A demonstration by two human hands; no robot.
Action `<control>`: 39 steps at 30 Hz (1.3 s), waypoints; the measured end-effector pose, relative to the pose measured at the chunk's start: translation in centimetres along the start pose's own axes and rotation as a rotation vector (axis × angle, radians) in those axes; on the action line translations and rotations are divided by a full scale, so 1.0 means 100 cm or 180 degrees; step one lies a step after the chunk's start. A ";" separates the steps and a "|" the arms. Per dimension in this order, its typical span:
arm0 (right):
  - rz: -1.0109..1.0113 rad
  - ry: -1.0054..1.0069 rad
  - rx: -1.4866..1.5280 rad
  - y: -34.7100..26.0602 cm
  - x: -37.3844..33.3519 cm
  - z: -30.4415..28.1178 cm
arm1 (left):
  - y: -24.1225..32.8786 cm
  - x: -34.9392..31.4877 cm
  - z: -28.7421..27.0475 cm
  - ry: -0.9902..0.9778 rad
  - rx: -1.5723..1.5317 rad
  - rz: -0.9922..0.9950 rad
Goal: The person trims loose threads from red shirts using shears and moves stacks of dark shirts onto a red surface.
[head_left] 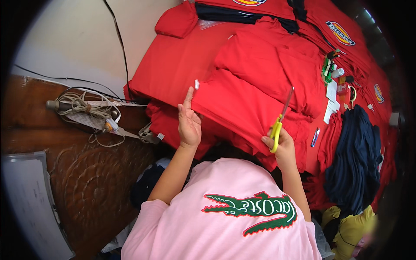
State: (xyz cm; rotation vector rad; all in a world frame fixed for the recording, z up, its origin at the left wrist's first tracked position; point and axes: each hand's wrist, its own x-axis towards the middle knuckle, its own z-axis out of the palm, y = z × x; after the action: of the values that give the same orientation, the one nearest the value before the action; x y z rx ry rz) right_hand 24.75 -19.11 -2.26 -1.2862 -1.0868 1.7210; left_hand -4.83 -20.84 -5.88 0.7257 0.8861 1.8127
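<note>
My right hand (283, 146) grips scissors (275, 138) by their yellow handles, with the metal blades pointing up and away from me; the blades look closed together. Under them lies a folded red garment (242, 99), spread flat on a pile of red cloth. Over the garment's left edge my left hand (190, 125) is raised with nothing in it, the index finger stretched out and the thumb apart. A small white tag (196, 84) sits at the garment's corner, close to that fingertip. Whether the finger touches it, I cannot tell.
Navy garments (353, 160) hang in a stack at the right. Near them lie a small blue tool (315, 137), white paper slips (331, 102), a tape roll (352, 93) and a green object (327, 70). Coiled cables (86, 106) rest by the wall at left.
</note>
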 end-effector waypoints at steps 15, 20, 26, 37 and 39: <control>-0.0337 0.0299 -0.1088 0.034 -0.017 -0.020 | 0.035 -0.007 0.007 -0.0172 0.0858 0.0106; -0.0514 0.0427 -0.2032 0.030 -0.017 -0.018 | 0.040 -0.008 0.019 -0.0402 0.0878 0.0306; -0.0612 0.0406 -0.2484 0.030 -0.018 -0.015 | 0.042 -0.006 0.021 -0.0546 0.0924 0.0310; -0.0774 0.0496 -0.2409 0.033 -0.021 -0.020 | 0.039 -0.002 0.024 -0.0542 0.0908 0.0285; -0.0602 0.0810 -0.2375 0.028 -0.018 -0.032 | 0.033 0.003 0.016 0.0060 0.1014 0.0341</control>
State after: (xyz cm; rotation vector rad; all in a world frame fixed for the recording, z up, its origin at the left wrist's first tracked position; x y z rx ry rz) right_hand 28.14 -21.15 -4.71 -1.7104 -1.7067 0.9890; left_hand -5.32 -21.12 -2.26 0.9730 1.1844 1.7931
